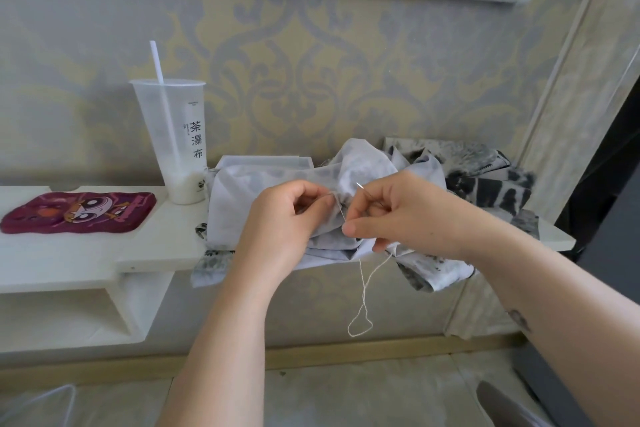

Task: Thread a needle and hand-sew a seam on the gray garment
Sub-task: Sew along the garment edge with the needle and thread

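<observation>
The gray garment (367,163) lies crumpled on a white shelf (162,246), partly hanging over its front edge. My left hand (287,225) pinches the end of a white thread (363,288) just in front of the cloth. My right hand (408,215) holds a thin silver needle (360,186) between curled fingers, its tip sticking up and to the left. The thread runs between the two hands and hangs below my right hand in a long loop. Whether the thread passes through the needle's eye is too small to tell.
A tall clear plastic cup (176,142) with a white straw stands on the shelf left of the garment. A maroon phone case (76,211) with a cartoon figure lies further left. Patterned wallpaper backs the shelf; a dark-patterned cloth (485,184) lies behind the garment at right.
</observation>
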Demonstrator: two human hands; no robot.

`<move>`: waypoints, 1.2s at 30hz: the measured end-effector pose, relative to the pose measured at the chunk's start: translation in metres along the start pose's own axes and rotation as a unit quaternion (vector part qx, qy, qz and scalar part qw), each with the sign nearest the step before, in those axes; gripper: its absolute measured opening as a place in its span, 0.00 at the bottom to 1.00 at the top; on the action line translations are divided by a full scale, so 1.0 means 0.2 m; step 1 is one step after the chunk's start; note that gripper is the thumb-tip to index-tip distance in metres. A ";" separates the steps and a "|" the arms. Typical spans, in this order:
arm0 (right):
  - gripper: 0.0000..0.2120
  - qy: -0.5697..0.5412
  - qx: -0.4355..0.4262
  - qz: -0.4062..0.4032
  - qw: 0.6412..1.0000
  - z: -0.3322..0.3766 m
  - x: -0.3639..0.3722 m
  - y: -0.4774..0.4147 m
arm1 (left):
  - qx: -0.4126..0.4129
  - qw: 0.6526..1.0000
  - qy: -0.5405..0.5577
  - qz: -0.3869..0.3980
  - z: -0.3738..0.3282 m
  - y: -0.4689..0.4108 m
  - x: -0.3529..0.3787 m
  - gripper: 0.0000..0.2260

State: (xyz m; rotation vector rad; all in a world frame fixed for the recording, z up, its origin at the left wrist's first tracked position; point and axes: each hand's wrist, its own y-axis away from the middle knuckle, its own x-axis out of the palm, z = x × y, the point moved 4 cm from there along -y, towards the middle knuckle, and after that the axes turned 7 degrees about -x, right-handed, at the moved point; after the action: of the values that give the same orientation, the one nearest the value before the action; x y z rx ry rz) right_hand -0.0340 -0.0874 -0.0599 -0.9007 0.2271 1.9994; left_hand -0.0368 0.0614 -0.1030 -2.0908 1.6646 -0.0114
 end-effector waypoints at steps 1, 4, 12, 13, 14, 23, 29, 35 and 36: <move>0.05 0.010 0.002 0.019 1.000 0.00 0.00 0.01 | 0.003 1.000 -0.001 -0.002 0.00 0.00 0.00 0.09; 0.04 0.060 0.007 0.047 0.997 0.02 -0.03 0.02 | 0.005 1.000 0.003 -0.012 0.00 0.00 -0.01 0.07; 0.08 0.218 0.008 -0.072 0.973 -0.05 -0.13 -0.01 | 0.006 1.000 -0.011 -0.021 0.01 0.00 -0.05 0.07; 0.07 0.235 0.007 -0.082 0.969 -0.06 -0.13 -0.01 | 0.005 1.000 -0.017 -0.025 0.01 -0.01 -0.05 0.07; 0.09 0.243 0.007 -0.095 0.965 -0.08 -0.14 -0.02 | 0.004 0.999 -0.021 -0.028 0.01 0.00 -0.06 0.07; 0.12 0.143 0.005 -0.151 0.978 -0.14 -0.23 -0.03 | 0.020 0.996 -0.077 -0.031 0.01 0.00 -0.08 0.10; 0.09 0.227 0.031 -0.205 0.952 -0.23 -0.19 -0.07 | 0.002 0.993 -0.118 -0.013 0.03 0.00 0.01 0.11; 0.09 0.260 0.041 -0.236 0.935 -0.24 -0.15 -0.10 | -0.036 0.994 -0.098 -0.013 0.08 -0.02 0.02 0.07; 0.08 0.258 0.034 -0.239 0.935 -0.23 -0.14 -0.10 | -0.040 0.995 -0.094 -0.013 0.08 -0.02 0.02 0.06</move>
State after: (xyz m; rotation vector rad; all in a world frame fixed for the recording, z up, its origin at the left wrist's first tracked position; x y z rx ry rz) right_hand 0.0137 -0.1169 -0.0692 -1.2878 0.3299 1.2762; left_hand -0.0276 0.0644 -0.1160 -2.0997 1.5497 0.2412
